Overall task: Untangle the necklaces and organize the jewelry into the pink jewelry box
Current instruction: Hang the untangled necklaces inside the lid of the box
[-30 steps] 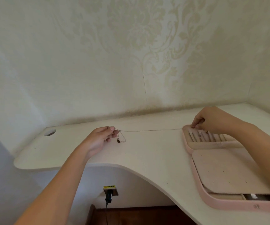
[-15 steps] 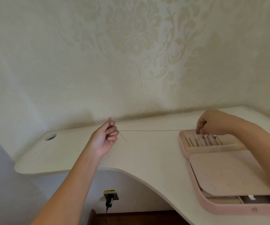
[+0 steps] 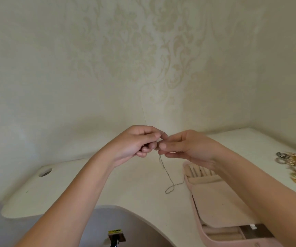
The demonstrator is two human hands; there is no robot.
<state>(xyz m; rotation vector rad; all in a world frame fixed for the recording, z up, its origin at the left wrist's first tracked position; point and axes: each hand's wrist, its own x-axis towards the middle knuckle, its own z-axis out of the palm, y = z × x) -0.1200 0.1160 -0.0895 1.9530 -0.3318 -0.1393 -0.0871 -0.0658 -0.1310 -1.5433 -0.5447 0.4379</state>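
Just left of box [image 3: 218,202], left hand [image 3: 134,141], right hand [image 3: 184,148] both pinched chain [image 3: 161,162] top between fingertips; chain hung down, tail looping toward box.

Holds left hand [image 3: 138,141] and right hand [image 3: 184,148] raised, fingertips meeting at centre. Pinches the chain [image 3: 162,164] with both, left fingers curled, right straighter.

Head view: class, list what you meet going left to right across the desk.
Cable hole → left hand → necklace chain → pink jewelry box → loose jewelry pile. Right hand omitted: it overlaps chain and box.
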